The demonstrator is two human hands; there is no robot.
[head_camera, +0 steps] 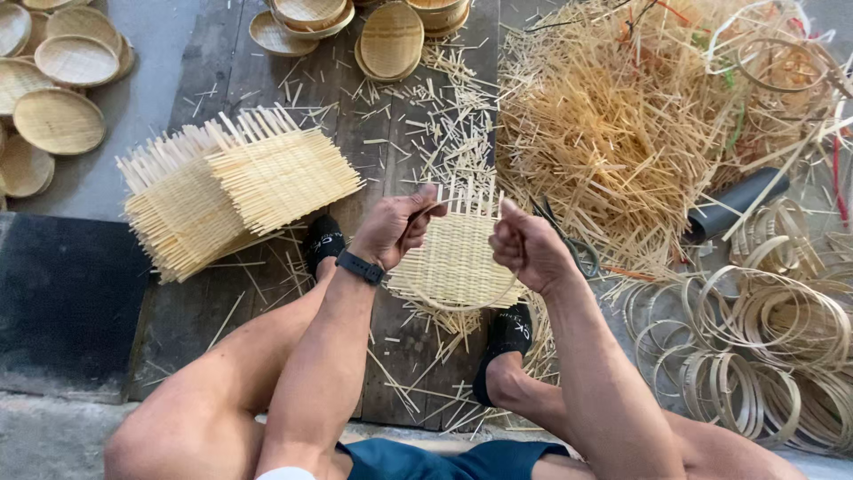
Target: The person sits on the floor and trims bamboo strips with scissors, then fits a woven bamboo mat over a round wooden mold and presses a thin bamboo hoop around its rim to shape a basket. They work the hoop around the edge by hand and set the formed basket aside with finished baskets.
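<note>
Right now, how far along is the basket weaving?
Done: finished round trays lie top left, more at top centre. In hand: left hand and right hand hold a woven mat set in a hoop, its strip ends uncut along the top. Left: a stack of flat woven mats and a pile of loose hoops.

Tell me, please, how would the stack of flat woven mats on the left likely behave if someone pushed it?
The stack of woven mats already looks fanned and skewed, so its layers would probably slide apart. The thin strips suggest it is light for its size. The loose strip ends poking out at the edges might snag on the scattered offcuts.
</note>
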